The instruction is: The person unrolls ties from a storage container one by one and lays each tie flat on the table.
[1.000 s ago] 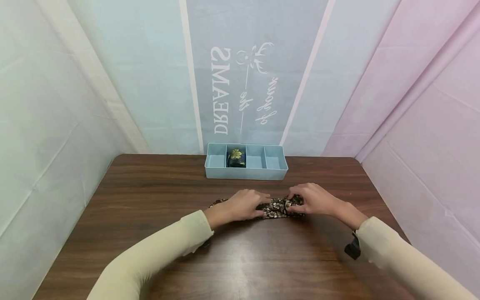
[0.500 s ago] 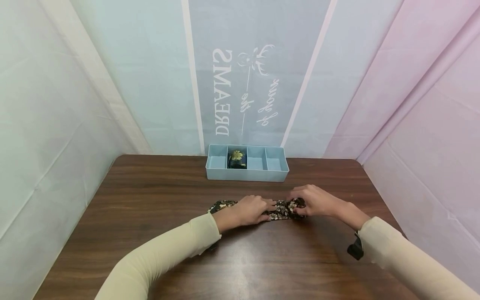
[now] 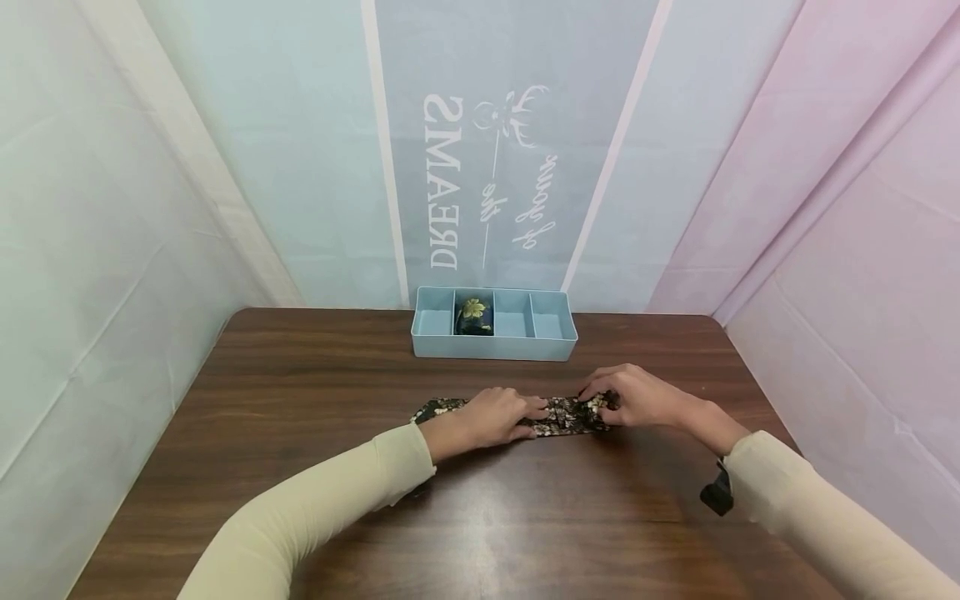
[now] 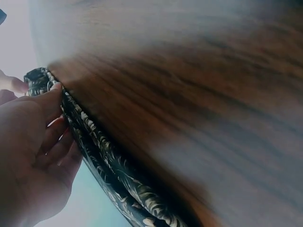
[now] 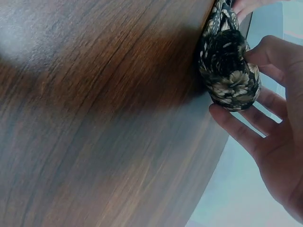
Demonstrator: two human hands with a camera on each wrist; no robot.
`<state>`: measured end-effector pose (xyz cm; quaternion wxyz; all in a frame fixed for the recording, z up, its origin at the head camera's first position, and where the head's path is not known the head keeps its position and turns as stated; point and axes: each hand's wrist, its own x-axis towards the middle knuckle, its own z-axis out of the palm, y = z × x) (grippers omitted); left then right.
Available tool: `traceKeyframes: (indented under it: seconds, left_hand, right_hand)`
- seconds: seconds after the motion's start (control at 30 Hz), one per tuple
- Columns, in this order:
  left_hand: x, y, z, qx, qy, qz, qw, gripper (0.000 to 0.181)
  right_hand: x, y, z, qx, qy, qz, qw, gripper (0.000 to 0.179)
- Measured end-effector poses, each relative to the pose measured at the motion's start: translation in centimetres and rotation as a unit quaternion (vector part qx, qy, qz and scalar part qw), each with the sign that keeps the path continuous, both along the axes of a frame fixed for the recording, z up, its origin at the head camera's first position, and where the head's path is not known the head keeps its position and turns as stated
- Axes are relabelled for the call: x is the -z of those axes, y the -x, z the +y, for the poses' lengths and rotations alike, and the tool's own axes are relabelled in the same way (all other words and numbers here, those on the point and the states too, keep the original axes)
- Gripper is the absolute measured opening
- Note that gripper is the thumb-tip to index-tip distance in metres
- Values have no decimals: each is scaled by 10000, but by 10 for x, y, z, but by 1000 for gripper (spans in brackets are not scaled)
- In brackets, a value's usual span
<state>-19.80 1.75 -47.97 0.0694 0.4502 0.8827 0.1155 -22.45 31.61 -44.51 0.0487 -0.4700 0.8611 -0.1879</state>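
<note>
A dark cloth strip (image 3: 558, 415) with a pale floral pattern lies lengthwise across the table, its left end (image 3: 435, 408) angled. My left hand (image 3: 491, 419) rests over its middle, fingers stretched across it and thumb along the near edge. In the left wrist view the strip shows long folded layers beside that hand (image 4: 38, 151). At the right end the cloth is bunched into a rounded bundle (image 5: 232, 85). My right hand (image 3: 637, 397) grips this bundle, thumb on one side and fingers curled round the other, as the right wrist view shows.
A light blue box (image 3: 495, 347) with several compartments stands at the table's back edge. A dark rolled cloth (image 3: 474, 317) with a yellow flower fills its second compartment from the left. Printed curtains hang behind the brown wooden table (image 3: 480, 517) and at both sides.
My left hand has shifted a little right along the strip, baring more of its left end. The right hand has edged slightly right with the bundle. The box has stayed put.
</note>
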Motion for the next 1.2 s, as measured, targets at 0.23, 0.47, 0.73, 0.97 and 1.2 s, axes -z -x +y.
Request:
traceKeyframes:
  seconds: [0.23, 0.47, 0.73, 0.97, 1.2]
  left_hand:
    - [-1, 1, -10, -6, -80, -197, 9998, 44]
    - [0, 1, -21, 13, -137, -351, 9993, 45]
    - [-3, -3, -33, -45, -139, -392, 9991, 45]
    - [-4, -5, -42, -77, -172, -413, 9990, 44]
    - [-4, -6, -49, -58, -215, -409, 9989, 44]
  right_hand:
    - [1, -5, 2, 463, 14, 145, 9988, 7]
    - [4, -10, 4, 592, 132, 499, 9969, 18]
    - [6, -11, 8, 383, 281, 346, 9983, 18]
    - [5, -11, 12, 176, 290, 249, 9991, 29]
    - [8, -14, 15, 380, 351, 243, 9984, 17]
